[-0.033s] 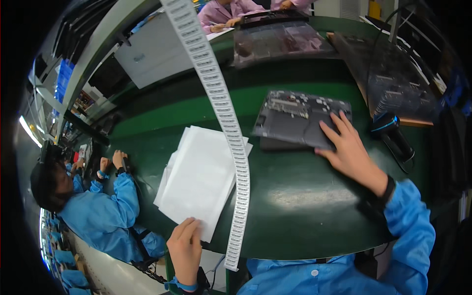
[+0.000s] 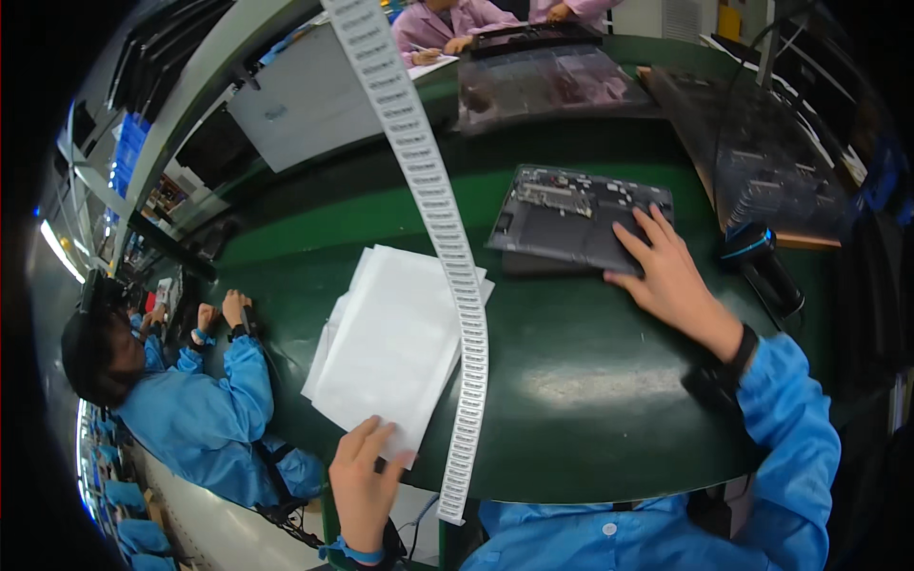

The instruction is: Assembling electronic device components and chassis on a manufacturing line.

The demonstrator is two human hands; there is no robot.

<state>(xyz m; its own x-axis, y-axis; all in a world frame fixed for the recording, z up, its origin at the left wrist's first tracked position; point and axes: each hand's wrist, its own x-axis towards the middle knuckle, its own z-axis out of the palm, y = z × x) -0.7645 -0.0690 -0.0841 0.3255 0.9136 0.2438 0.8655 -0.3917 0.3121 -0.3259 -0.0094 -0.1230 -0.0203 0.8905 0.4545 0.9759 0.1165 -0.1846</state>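
Observation:
My right hand (image 2: 671, 278) lies with spread fingers on the right part of a thin dark laptop shell (image 2: 560, 236), which has exposed electronic parts along its far edge. Under the shell's near edge shows another dark flat piece (image 2: 533, 265). My left hand (image 2: 366, 476) is at the near corner of a loose stack of white sheets (image 2: 395, 333), its fingers bent, the thumb apart and slightly blurred. A long strip of printed labels (image 2: 444, 233) hangs down across the view, passing over the stack's right side.
A black handheld scanner (image 2: 769, 271) stands to the right of the shell. Farther back are a clear plastic tray (image 2: 533, 90) and another tray of parts (image 2: 762, 162). A co-worker in blue (image 2: 190, 419) sits on my left; people in pink (image 2: 447, 24) work across the table.
The laptop shell and my right hand have shifted slightly away and to the left. My left thumb has moved farther from its fingers.

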